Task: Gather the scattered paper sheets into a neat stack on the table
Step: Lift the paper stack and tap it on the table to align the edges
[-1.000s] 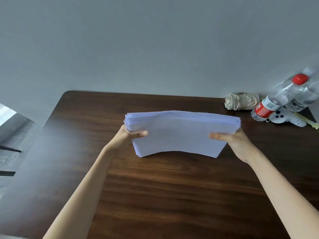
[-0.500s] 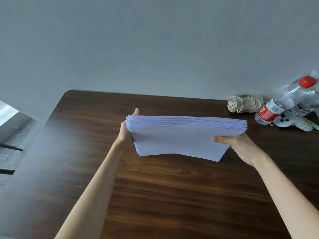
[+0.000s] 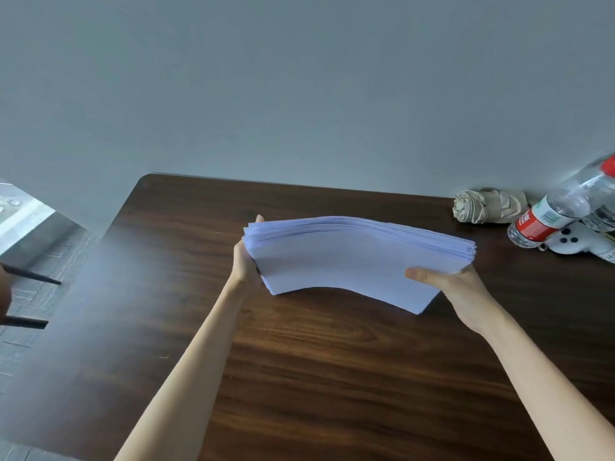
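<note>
The table (image 3: 332, 377) lies under both hands. The stack (image 3: 349, 261) is held above it, bowed, between them. The left hand (image 3: 244, 264) lies flat against its left edge, fingers straight up behind. The right hand (image 3: 456, 287) pinches its right corner, thumb in front. Beyond the right hand lie a bottle (image 3: 545, 217), an umbrella (image 3: 489, 206) and a controller (image 3: 575, 244).

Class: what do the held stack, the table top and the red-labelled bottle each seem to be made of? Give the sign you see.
The stack: thin matt white paper; it bows in the middle and its edges show layers.
The table top: dark wood or wood-look laminate; grain shows, with a slight sheen.
The bottle: probably clear plastic; it is see-through and glossy.
</note>
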Action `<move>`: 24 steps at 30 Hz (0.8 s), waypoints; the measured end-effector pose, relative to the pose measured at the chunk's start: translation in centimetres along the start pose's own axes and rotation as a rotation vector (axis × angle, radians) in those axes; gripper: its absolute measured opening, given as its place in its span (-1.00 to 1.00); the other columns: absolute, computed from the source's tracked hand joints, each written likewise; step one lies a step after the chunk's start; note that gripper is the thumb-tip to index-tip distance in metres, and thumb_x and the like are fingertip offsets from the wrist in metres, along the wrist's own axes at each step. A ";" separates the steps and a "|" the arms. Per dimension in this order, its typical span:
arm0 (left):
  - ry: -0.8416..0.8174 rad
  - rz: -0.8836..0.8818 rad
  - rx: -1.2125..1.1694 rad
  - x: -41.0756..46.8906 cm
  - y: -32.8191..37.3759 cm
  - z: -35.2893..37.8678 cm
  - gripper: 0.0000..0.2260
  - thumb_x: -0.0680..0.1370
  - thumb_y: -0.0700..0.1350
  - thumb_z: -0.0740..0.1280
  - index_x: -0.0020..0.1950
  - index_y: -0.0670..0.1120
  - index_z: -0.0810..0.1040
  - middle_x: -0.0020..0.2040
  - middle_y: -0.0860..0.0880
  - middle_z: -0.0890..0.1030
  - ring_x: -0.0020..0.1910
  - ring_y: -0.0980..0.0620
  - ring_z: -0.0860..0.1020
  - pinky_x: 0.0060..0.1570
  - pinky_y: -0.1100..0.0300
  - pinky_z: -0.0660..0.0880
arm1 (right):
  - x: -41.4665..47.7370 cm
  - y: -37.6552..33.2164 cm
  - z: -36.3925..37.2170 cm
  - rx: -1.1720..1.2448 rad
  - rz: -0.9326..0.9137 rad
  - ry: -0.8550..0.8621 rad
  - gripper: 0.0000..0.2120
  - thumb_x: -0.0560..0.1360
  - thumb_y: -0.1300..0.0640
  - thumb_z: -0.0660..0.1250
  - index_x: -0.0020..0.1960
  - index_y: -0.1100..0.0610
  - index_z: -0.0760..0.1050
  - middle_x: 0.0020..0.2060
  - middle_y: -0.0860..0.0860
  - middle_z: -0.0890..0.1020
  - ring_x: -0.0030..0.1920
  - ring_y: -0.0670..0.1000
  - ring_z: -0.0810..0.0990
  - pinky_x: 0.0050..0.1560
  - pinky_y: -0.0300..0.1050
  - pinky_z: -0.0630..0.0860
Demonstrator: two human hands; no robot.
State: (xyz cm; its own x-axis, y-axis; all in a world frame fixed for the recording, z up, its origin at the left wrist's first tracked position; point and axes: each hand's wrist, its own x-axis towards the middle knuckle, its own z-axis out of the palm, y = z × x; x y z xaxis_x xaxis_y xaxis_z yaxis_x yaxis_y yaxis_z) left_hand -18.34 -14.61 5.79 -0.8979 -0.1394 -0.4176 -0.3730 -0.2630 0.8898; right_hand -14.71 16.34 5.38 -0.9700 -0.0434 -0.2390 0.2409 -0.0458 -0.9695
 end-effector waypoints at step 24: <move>0.357 0.109 -0.042 -7.3 -1.3 -9.9 -0.48 0.63 0.30 -0.04 -0.06 0.15 0.68 -0.12 0.14 0.68 -0.09 0.13 0.60 0.02 0.16 0.45 | -1.8 0.7 10.8 -0.005 0.081 -0.009 -0.82 0.37 0.23 0.52 -0.09 0.04 0.60 -0.11 0.01 0.69 -0.11 0.04 0.66 -0.12 -0.05 0.57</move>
State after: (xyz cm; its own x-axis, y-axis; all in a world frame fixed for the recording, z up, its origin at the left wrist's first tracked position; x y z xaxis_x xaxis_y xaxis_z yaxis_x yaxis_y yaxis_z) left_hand -8.93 -22.74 5.85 -0.7909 -0.4909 -0.3653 -0.2632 -0.2660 0.9273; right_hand -12.49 5.60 5.77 -0.9471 -0.0555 -0.3161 0.3183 -0.0373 -0.9472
